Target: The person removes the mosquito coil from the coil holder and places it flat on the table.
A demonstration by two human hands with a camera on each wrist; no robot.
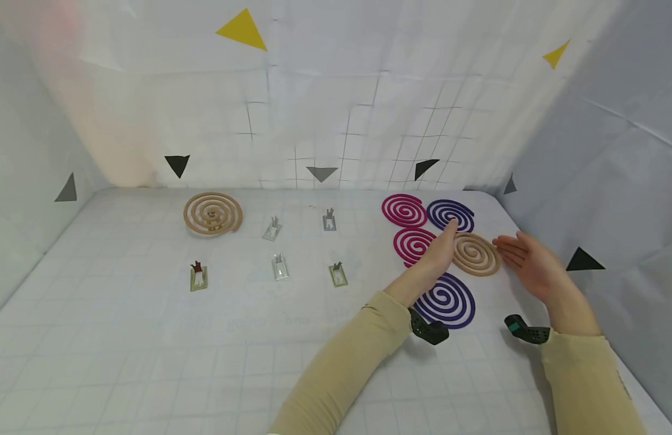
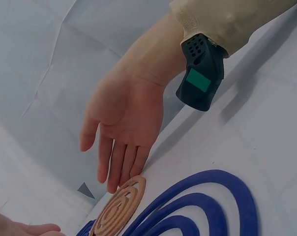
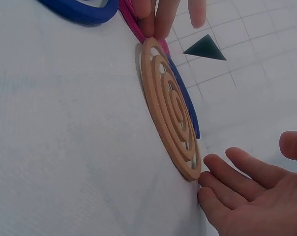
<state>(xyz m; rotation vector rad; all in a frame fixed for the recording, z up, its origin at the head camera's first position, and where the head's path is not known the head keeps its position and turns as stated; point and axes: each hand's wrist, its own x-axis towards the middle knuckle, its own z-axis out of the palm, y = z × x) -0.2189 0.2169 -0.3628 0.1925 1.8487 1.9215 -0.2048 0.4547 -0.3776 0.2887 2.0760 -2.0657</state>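
A tan mosquito coil (image 1: 475,254) lies flat on the right of the table between both hands. My left hand (image 1: 438,251) reaches to its left edge with straight fingers, in front of a magenta coil (image 1: 409,241). At the opposite edge, my right hand (image 1: 537,269) is held palm inward, its straight fingertips touching or nearly touching the rim. In the right wrist view, fingers from both hands flank the tan coil (image 3: 163,103). Dark blue coils lie behind (image 1: 450,211) and nearer (image 1: 447,302). Another magenta coil (image 1: 403,210) sits at the back.
Another tan coil (image 1: 213,212) sits at the back left, seemingly raised on a small support. Several small metal coil stands, including one with a dark red prong (image 1: 198,277) and a silver one (image 1: 279,266), lie mid-table. White sheeting walls (image 1: 629,199) enclose the table.
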